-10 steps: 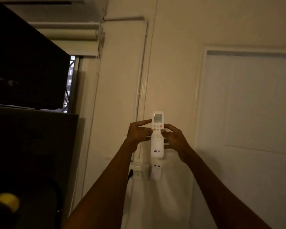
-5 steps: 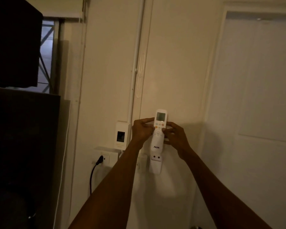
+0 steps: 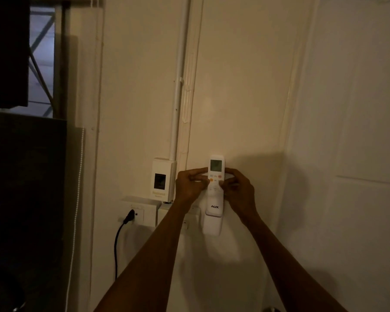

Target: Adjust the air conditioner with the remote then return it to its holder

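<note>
Head view, read from left to right: a dark cabinet [image 3: 25, 199] fills the left edge, then a wall socket [image 3: 140, 213] with a black plug and cord hanging down, and above it a small white box [image 3: 162, 177] at the foot of a conduit running up the wall. Next comes the left hand [image 3: 189, 184], its fingers [image 3: 199, 171] closed against the left side of the remote [image 3: 215, 188]. The remote stands upright, long axis vertical, screen at the top, flat to the wall, with its lower end just entering the white holder [image 3: 212, 225] fixed directly below. The right hand [image 3: 238, 190] clamps the opposite side, its thumb across the buttons. Both hands sit equally near, one on each flank, level with the button area and well above the holder's mouth.

By my reading, the return is in its last step: the remote needs to slide straight down along its own axis into the pocket. The holder lies below the fingers, so the push goes downward. Room is open above and to the right toward the door frame [image 3: 288, 131]; on the left the socket boxes sit close to the left wrist, leaving less margin there.
</note>
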A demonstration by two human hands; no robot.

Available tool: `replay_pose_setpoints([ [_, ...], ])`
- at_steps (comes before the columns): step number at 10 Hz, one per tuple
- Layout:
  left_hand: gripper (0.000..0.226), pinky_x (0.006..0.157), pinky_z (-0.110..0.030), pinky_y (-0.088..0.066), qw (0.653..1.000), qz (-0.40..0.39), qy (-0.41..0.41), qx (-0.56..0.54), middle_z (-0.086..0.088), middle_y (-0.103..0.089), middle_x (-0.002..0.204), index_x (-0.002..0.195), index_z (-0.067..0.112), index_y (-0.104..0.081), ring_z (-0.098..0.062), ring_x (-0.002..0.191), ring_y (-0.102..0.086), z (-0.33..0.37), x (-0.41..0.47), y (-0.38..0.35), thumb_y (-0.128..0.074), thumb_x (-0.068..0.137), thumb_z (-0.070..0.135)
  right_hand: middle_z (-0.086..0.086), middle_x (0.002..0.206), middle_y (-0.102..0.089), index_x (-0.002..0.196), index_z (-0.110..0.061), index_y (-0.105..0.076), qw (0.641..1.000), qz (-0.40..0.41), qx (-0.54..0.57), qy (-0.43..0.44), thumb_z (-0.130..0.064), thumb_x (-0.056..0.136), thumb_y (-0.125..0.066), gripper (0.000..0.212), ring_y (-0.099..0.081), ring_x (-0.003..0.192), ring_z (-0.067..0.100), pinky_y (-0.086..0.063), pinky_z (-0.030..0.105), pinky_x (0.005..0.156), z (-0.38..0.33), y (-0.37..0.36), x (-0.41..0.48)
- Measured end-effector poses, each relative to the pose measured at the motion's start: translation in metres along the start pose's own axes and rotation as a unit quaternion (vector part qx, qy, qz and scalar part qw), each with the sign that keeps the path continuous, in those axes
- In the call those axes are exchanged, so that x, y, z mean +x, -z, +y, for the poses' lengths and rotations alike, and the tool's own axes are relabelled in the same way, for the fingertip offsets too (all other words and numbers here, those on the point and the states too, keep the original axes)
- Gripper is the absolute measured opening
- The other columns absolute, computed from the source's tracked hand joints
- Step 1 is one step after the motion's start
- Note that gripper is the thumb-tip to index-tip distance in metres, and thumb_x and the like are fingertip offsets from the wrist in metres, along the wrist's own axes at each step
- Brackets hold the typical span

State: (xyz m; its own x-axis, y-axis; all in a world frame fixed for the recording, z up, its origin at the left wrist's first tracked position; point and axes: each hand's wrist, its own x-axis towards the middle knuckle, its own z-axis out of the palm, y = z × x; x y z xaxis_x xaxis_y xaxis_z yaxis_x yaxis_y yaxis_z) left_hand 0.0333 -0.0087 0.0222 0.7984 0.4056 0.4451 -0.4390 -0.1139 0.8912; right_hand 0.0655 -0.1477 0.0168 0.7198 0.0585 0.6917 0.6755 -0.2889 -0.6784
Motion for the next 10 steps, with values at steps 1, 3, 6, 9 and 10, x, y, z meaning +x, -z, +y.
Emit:
replay_pose_setpoints([
  [1,0.043,0.096,-0.047,-0.055,1.0,-0.005,-0.012,0.014,-0.022,-0.073,0.109,0.118,-0.001,-0.068,-0.03,0.107,-0.069,-0.005,-0.005,0.004,-0.074,0.076,-0.005,-0.006,0.082,-0.067,0.116,-0.022,-0.062,1.0,0.015,-0.019,0.02,-0.014,0.081,-0.069,0.037,-0.065,0.071,0.008,-0.059,0.028,0.071,0.003,-0.003,-0.006],
  [3,0.041,0.098,-0.046,-0.053,0.999,-0.008,-0.014,0.048,-0.02,-0.074,0.107,0.118,0.0,-0.068,-0.029,0.105,-0.07,-0.015,-0.013,0.008,-0.074,0.077,-0.003,0.006,0.085,-0.07,0.109,-0.014,-0.061,0.999,0.041,-0.02,-0.012,-0.009,0.078,-0.073,0.033,-0.067,0.073,0.016,-0.06,0.033,0.073,0.01,-0.007,-0.016],
  [6,0.028,0.09,-0.036,-0.058,0.992,-0.006,-0.014,0.122,-0.016,-0.075,0.106,0.105,0.001,-0.075,-0.026,0.1,-0.071,-0.031,-0.022,0.004,-0.075,0.077,0.003,0.015,0.099,-0.074,0.099,-0.003,-0.069,0.996,0.01,-0.076,-0.051,-0.006,0.076,-0.075,0.024,-0.07,0.087,0.027,-0.058,0.039,0.083,0.019,0.001,-0.031],
  [9,0.023,0.092,-0.037,-0.058,0.985,0.018,-0.004,0.173,-0.015,-0.074,0.109,0.102,0.004,-0.075,-0.025,0.102,-0.071,-0.024,-0.036,0.009,-0.074,0.079,0.005,0.013,0.105,-0.074,0.109,-0.007,-0.07,0.989,-0.028,-0.14,-0.044,-0.023,0.081,-0.072,0.032,-0.071,0.091,0.024,-0.058,0.034,0.084,0.012,0.004,-0.038],
  [10,0.023,0.095,-0.035,-0.056,0.98,0.034,-0.009,0.197,-0.012,-0.073,0.114,0.104,0.008,-0.076,-0.023,0.107,-0.069,-0.008,-0.039,0.02,-0.071,0.082,0.005,0.012,0.109,-0.073,0.112,-0.008,-0.069,0.984,-0.018,-0.168,-0.064,-0.026,0.086,-0.066,0.032,-0.07,0.096,0.025,-0.054,0.033,0.086,0.002,0.012,-0.035],
])
